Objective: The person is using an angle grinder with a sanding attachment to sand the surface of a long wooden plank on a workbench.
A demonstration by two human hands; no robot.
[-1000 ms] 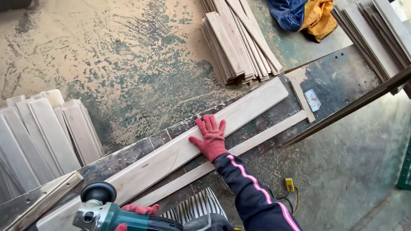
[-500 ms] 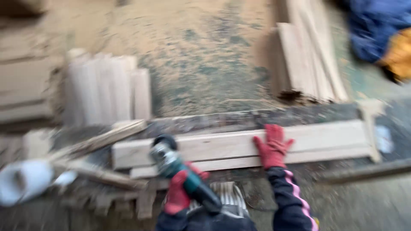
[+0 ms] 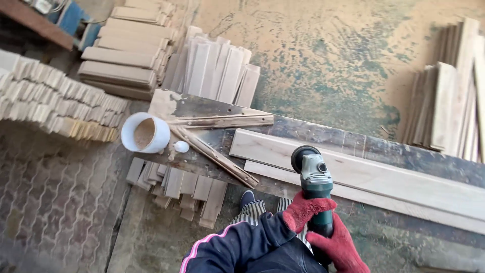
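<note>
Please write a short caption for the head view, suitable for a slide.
Both red-gloved hands, left and right, grip a green angle grinder over a long pale plank.

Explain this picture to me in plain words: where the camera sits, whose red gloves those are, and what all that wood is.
The camera is worn on a person's head and looks down, so the arms at the bottom are that person's own. Both hands wear red gloves. The left hand and the right hand together grip a green angle grinder, a handheld power tool with a round disc at its far end. The disc sits over a long pale plank lying on a dark, dusty workbench, with a thinner strip beside it. Also on the bench is a white cup. Around it, on the sawdust-covered floor, are stacks of short boards and small wood offcuts.
</note>
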